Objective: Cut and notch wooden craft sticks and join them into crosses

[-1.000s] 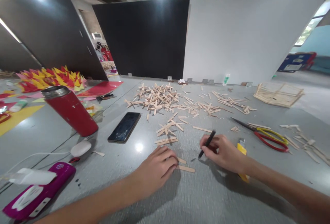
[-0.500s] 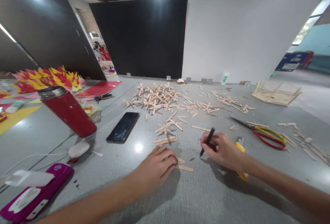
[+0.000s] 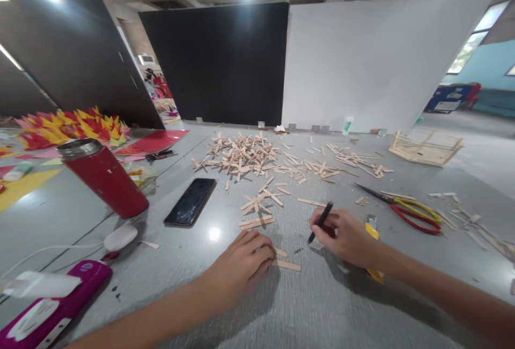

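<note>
My left hand (image 3: 253, 257) lies on the grey table with its fingers curled together, pressing down on two flat popsicle sticks (image 3: 287, 265). Their right ends stick out from under the fingers; the rest is covered. My right hand (image 3: 344, 237) pinches a black pen (image 3: 321, 222), tilted with its lower end close to the tabletop. Between both hands is a small dark mark or scrap (image 3: 298, 250). Just beyond the left hand, more sticks (image 3: 257, 222) lie side by side. Partly behind the right wrist is a yellow utility knife (image 3: 372, 228).
A heap of popsicle sticks (image 3: 243, 153) spreads across the far middle. Scissors (image 3: 416, 215) with red and yellow handles lie right, before a stick frame (image 3: 426, 149). Leftward are a phone (image 3: 191, 202), a tilted-looking red flask (image 3: 107, 180) and a purple glue gun-like or power device (image 3: 72, 303).
The view has tilted up slightly, so the tabletop sits a little lower. Both hands keep nearly the same places, left on the sticks and right around the pen.
</note>
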`<state>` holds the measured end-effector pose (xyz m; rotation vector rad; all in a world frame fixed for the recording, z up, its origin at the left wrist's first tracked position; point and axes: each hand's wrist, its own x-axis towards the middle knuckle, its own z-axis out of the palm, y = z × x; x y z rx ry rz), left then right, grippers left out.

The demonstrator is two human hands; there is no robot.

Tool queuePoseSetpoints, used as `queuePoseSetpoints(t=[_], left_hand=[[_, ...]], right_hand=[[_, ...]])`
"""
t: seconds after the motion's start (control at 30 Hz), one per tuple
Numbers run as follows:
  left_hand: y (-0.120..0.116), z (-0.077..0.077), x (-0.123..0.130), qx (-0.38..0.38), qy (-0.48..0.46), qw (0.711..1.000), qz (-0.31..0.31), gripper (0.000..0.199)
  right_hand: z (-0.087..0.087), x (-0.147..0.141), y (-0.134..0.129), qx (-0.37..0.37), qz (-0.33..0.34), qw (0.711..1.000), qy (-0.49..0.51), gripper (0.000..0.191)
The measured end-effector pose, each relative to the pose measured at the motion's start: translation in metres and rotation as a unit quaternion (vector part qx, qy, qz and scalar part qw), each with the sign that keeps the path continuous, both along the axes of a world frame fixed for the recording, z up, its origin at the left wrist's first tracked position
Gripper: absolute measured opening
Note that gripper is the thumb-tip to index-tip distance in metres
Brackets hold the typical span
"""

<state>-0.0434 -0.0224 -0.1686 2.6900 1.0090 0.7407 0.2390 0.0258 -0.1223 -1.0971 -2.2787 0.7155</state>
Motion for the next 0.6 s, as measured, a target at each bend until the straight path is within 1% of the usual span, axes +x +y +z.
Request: queuePoseSetpoints(t=[0.17,0.27,0.37,0.47,0.6], left_hand=[[-0.001,0.002,0.0,-0.006,0.008,1.0,0.003,0.016],[-0.002,0.004,0.001,-0.003,0.018,1.0,0.004,0.016],[-0.002,0.007,0.005,0.008,0.034,0.999,0.01,0.017],[-0.004,0.008,0.012,0.025,0.057,0.998,0.014,0.024],[-0.007,0.005,0.027,0.042,0.075,0.996,0.008,0.024]], right_hand=[[-0.002,0.0,0.0,-0.004,0.0,1.0,-0.005,0.016],[0.0,-0.001,0.0,-0.007,0.0,1.0,-0.007,0.015],[0.007,-0.003,-0.003,-0.014,-0.006,1.0,0.0,0.015],[0.017,-0.003,-0.01,-0.017,-0.033,0.999,0.019,0.014],[0.026,0.003,-0.026,-0.008,-0.062,0.997,0.049,0.016]])
